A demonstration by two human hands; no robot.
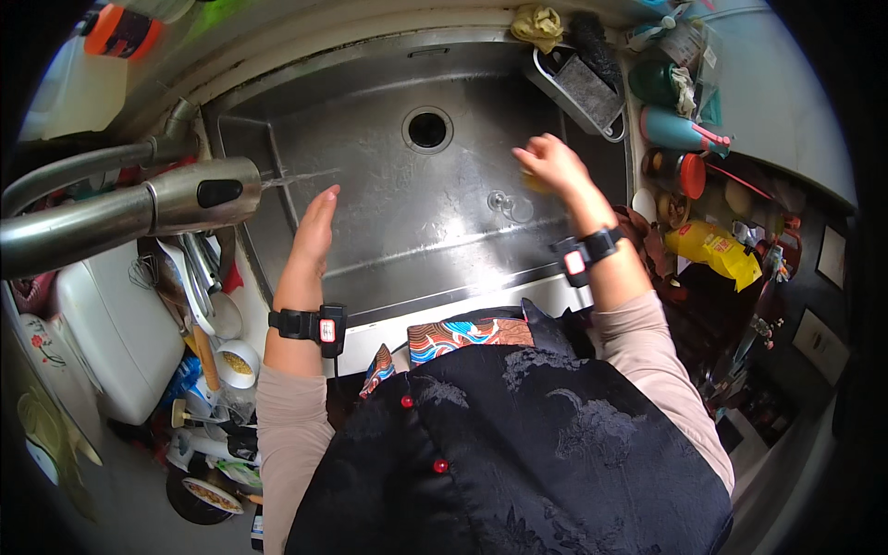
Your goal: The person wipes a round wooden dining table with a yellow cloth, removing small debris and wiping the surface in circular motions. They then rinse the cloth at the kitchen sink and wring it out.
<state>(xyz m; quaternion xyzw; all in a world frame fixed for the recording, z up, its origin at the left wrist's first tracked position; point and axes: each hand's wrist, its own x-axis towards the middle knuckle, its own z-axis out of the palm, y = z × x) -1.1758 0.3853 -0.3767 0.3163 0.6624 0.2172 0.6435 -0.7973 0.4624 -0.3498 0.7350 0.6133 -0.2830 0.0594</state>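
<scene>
My left hand (317, 227) is held upright over the left side of the steel sink (398, 199), its fingers stretched out and nothing in them. Close by, a thin stream of water (301, 177) runs from the faucet (208, 194). Over the right side of the basin, my right hand (555, 166) is closed, with a small yellow thing (534, 181) showing under its fingers; most of it is hidden. A small clear glass object (511, 206) lies on the sink bottom just below that hand, apart from it. The round drain (427, 129) is at the far middle.
A grey caddy (581, 92) hangs in the far right corner, with a crumpled yellow cloth (537, 27) beside it. Bottles and a red-lidded jar (689, 175) line the right edge. Left of the sink are a white container (116, 324), utensils and a small bowl (238, 363).
</scene>
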